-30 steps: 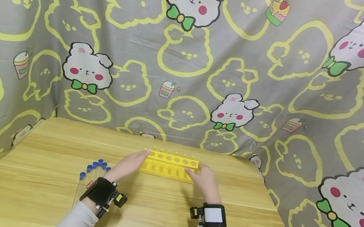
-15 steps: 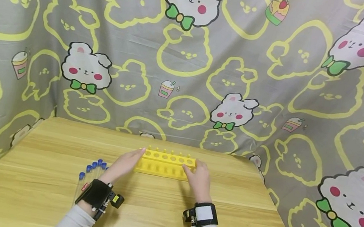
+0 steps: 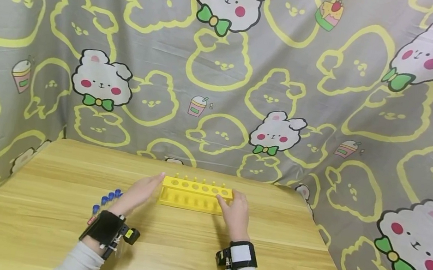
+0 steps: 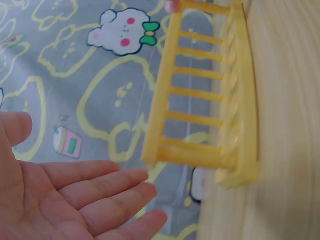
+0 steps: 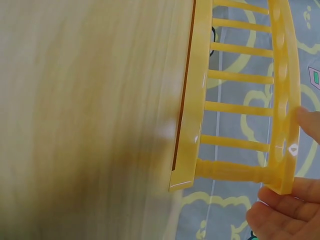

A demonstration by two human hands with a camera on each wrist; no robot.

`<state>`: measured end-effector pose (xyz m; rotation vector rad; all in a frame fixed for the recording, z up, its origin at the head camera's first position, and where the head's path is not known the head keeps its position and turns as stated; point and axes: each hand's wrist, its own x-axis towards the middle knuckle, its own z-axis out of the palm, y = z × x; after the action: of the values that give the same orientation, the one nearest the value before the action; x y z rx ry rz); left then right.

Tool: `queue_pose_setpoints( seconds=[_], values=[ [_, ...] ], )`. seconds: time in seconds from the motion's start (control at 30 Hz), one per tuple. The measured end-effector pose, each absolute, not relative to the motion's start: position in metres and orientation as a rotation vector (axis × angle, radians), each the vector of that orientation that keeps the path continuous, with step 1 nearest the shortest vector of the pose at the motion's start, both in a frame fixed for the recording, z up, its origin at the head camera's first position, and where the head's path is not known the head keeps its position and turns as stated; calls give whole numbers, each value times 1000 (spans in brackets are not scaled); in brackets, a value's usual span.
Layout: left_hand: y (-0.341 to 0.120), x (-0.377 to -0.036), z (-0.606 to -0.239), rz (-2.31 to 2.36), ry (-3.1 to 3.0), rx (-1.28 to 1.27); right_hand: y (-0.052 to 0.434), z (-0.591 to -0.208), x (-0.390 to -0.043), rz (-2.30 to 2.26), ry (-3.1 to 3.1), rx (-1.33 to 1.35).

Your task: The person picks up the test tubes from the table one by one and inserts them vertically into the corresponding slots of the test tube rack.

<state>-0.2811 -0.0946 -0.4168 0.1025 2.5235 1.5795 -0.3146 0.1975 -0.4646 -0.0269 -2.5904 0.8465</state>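
Observation:
A yellow test tube rack (image 3: 196, 192) stands upright on the table, with a row of round holes along its top bar. My right hand (image 3: 237, 213) holds its right end. In the right wrist view the thumb lies on the top bar, while the fingers (image 5: 280, 216) bend around the end. My left hand (image 3: 139, 192) is just off the left end. The left wrist view has that hand (image 4: 85, 200) with palm showing, fingers extended and nothing in it; a gap separates it from the rack (image 4: 246, 105).
Several clear test tubes with blue caps (image 3: 111, 196) lie on the wooden table (image 3: 297, 268) left of my left hand, partly hidden by the wrist and its camera. A red label (image 3: 91, 220) shows among them. A patterned grey curtain (image 3: 214, 148) encloses the table's back and sides.
The rack shifted a little left between both hands, then stopped. My left hand has since come off its left end and moved left. My right hand stays at the right end.

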Motion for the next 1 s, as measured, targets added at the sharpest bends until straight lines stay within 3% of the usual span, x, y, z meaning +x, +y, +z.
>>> queue_pose_setpoints(
  seconds=[0.5,1.0],
  values=[
    [-174,-263,-401,1581,2671,117,199,-463,-314,879,-2602,-33],
    [-241,-247,-435,1132,2828,60,198,-465,-315,855,-2560,0]
  ],
)
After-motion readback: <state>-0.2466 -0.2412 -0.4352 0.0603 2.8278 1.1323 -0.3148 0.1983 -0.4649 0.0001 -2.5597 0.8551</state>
